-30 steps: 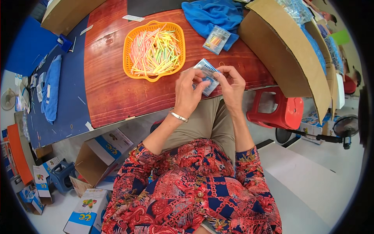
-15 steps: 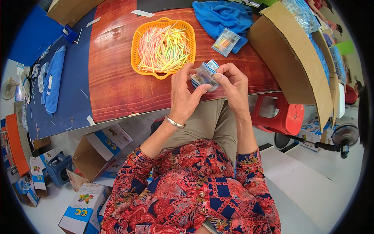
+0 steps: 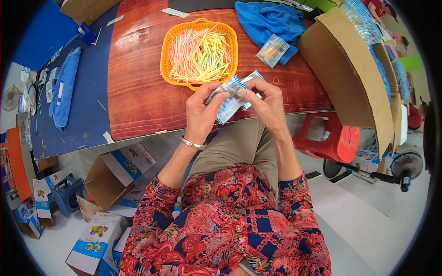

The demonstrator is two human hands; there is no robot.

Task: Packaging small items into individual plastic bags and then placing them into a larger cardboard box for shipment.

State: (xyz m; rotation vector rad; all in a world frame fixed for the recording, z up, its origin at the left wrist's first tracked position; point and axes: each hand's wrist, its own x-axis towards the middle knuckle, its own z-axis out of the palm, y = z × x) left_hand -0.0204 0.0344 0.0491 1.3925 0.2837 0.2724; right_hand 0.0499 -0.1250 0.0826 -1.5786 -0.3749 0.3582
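Note:
My left hand [image 3: 201, 112] and my right hand [image 3: 266, 103] meet over the table's near edge. Between my left thumb and fingers is a small clear plastic packet [image 3: 226, 108] with blue striped ends. My right fingers pinch its upper corner and also hold a second similar packet [image 3: 254, 76], partly hidden behind them. Just beyond my hands stands an orange plastic basket [image 3: 164, 60] full of thin pink, yellow and green sticks [image 3: 200, 54]. Farther right, a packet with coloured sticks inside [image 3: 272, 49] lies against a blue cloth [image 3: 267, 19].
A tall open cardboard box [image 3: 340, 69] stands at the table's right, with a red stool [image 3: 329, 138] below. On the dark left part of the table [image 3: 90, 110] lies a folded blue towel [image 3: 64, 89]. Printed cartons [image 3: 99, 239] sit on the floor at left.
My left hand has shifted left and slightly nearer to me. The packet is now stretched flatter between my hands, and the second one shows more. The whole view has shifted slightly.

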